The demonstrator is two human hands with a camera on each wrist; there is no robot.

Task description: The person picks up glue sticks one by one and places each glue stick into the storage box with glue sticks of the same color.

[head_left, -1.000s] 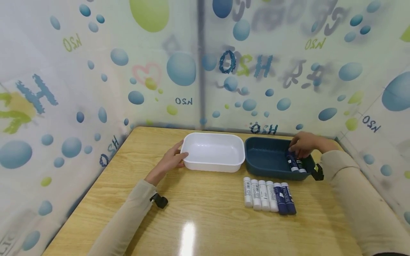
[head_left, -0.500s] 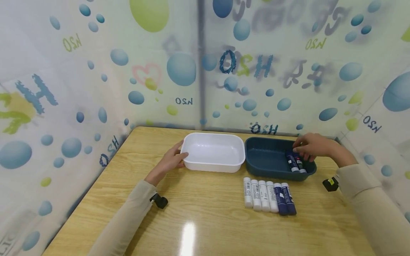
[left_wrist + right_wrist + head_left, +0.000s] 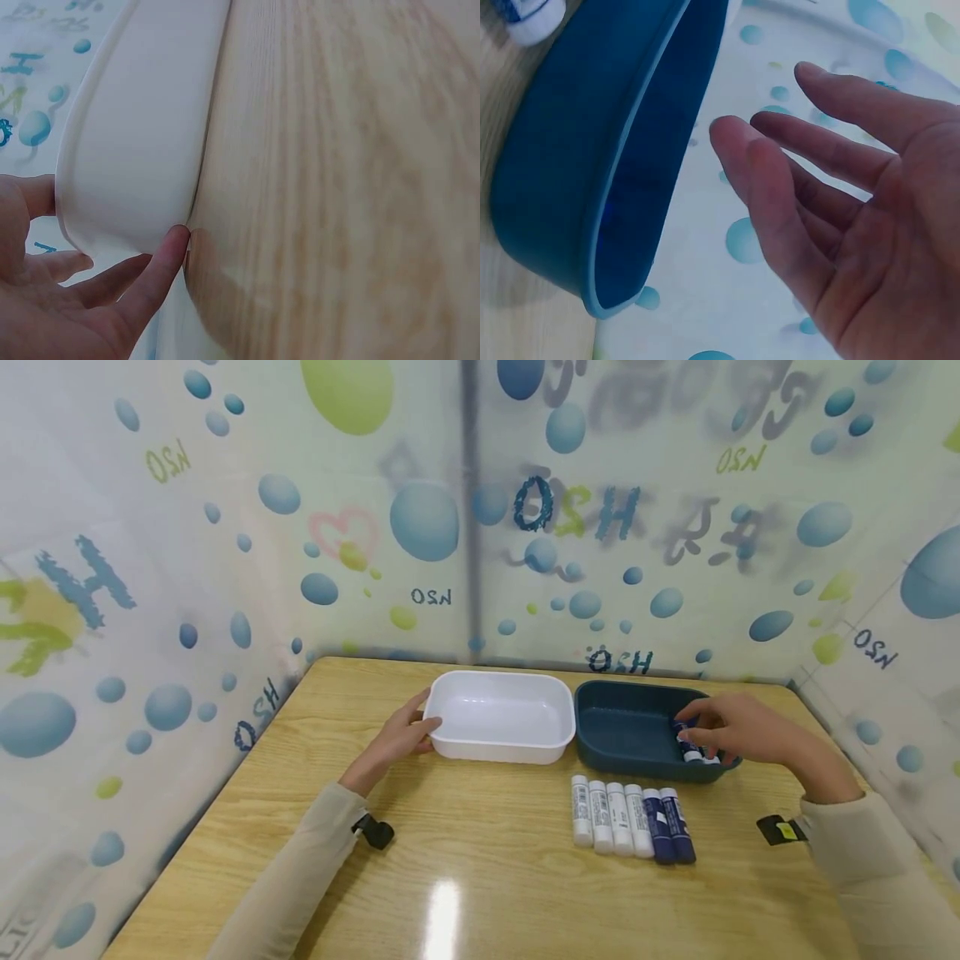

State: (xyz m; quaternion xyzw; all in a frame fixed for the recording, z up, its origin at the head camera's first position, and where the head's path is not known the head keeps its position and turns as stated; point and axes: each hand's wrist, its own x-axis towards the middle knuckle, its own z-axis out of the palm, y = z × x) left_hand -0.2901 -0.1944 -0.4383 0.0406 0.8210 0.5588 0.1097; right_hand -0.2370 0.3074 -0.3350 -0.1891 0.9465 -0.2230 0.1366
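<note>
My left hand (image 3: 399,735) holds the left end of a white plastic tray (image 3: 498,720), thumb over the rim and fingers along the outer wall. The left wrist view shows fingertips against the white wall. My right hand (image 3: 742,727) hovers above the right end of a dark teal tray (image 3: 626,733). Nothing is between its loosely bent fingers (image 3: 772,202) in the right wrist view. Inside the teal tray, navy glue sticks (image 3: 687,747) lie side by side, partly hidden behind the right hand.
A row of glue sticks lies on the wooden table (image 3: 420,877) before the teal tray: several white ones (image 3: 618,818) at left and two navy ones (image 3: 667,827) at right. Both trays stand side by side near the table's back edge, against a printed curtain (image 3: 360,552).
My right hand has lifted away from the glue sticks in the teal tray, its wrist swinging right and toward me. The left hand and white tray have stayed put.
</note>
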